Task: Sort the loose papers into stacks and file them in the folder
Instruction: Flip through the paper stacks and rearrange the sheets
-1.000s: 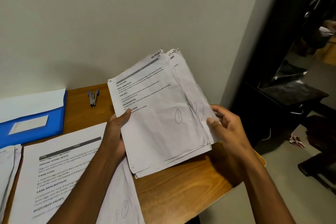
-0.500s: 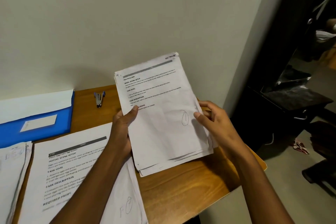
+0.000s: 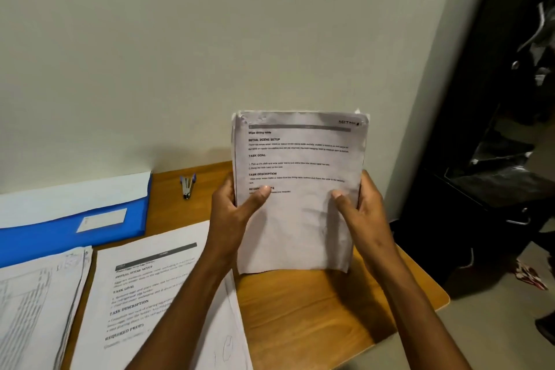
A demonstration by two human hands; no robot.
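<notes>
I hold a squared-up stack of printed papers (image 3: 300, 213) upright above the wooden table (image 3: 315, 309). My left hand (image 3: 234, 213) grips its left edge with the thumb on the front page. Its right edge is gripped by my right hand (image 3: 360, 210) in the same way. The stack's bottom edge hangs just over the tabletop; whether it touches is unclear. A second stack of printed pages (image 3: 144, 294) lies flat on the table under my left forearm. A third pile of sheets (image 3: 39, 300) lies at the far left. The blue folder (image 3: 60, 228) rests by the wall.
A small stapler (image 3: 187, 186) lies on the table near the wall, between the folder and the held stack. The table's right edge drops off to the floor, with dark furniture (image 3: 495, 189) beyond it.
The fanned, tilted sheets have been pulled together into one even stack and turned upright. Both hands moved in to grip its side edges, and the camera shifted right.
</notes>
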